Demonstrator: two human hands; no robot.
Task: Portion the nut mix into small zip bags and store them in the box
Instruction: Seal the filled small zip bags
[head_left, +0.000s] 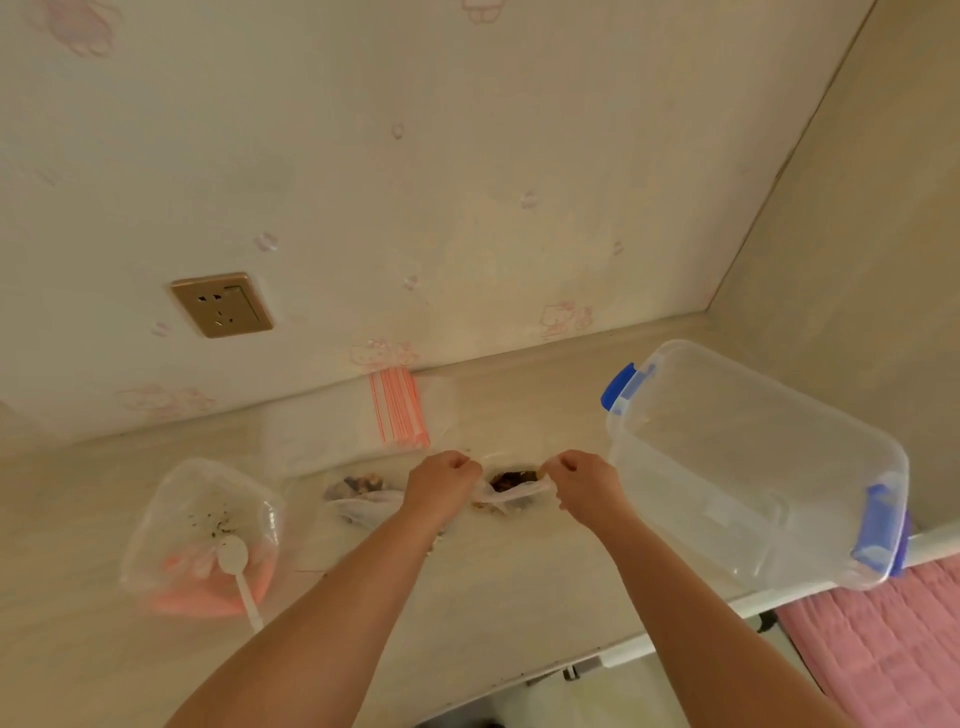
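A small clear zip bag with dark nut mix inside lies on the pale counter between my hands. My left hand pinches its left end and my right hand pinches its right end, both with fingers curled. Another filled small bag lies just left of my left hand. A stack of unused zip bags with red strips rests against the wall behind. To the right stands the clear storage box with blue latches; I see nothing inside it. At the left is a clear tub holding crumbs and a white spoon.
The counter ends in a front edge at the lower right, where pink quilted fabric lies below. A wall socket sits on the patterned wall. The storage box overhangs the counter's right edge.
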